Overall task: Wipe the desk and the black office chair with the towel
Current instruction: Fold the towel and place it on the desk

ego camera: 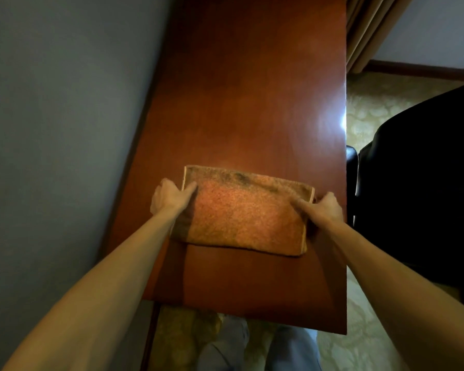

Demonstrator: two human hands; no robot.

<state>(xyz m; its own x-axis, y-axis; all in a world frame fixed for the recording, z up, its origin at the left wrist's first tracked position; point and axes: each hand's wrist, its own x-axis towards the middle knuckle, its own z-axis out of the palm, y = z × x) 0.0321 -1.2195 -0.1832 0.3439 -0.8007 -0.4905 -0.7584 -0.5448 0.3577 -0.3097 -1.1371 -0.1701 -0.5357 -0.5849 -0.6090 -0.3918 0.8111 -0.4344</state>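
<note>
Both hands on the towel (241, 215), one per short end. Left hand (169, 198) grips the left edge, thumb on top, other fingers curled around the edge and mostly hidden. Right hand (323, 207) does the same at the right edge, thumb flat on the pile. Neither hand is nearer; the towel sits square between them.

Towel is folded into a rectangle and lies flat on the near half of the desk (252, 103). Its long axis runs across the desk, left to right, while the desk's long axis runs away from the person. Judgement: wiping means pushing forward along the desk, with most of the bare top lying ahead of the towel.

Desk top is glossy reddish wood, with a glare spot near its right edge. Wall (51, 103) runs along its left side. Black office chair (426, 183) stands just beside the right edge, not yet touched. Curtain (367, 30) hangs at the far right, and patterned carpet (373, 108) shows below.
</note>
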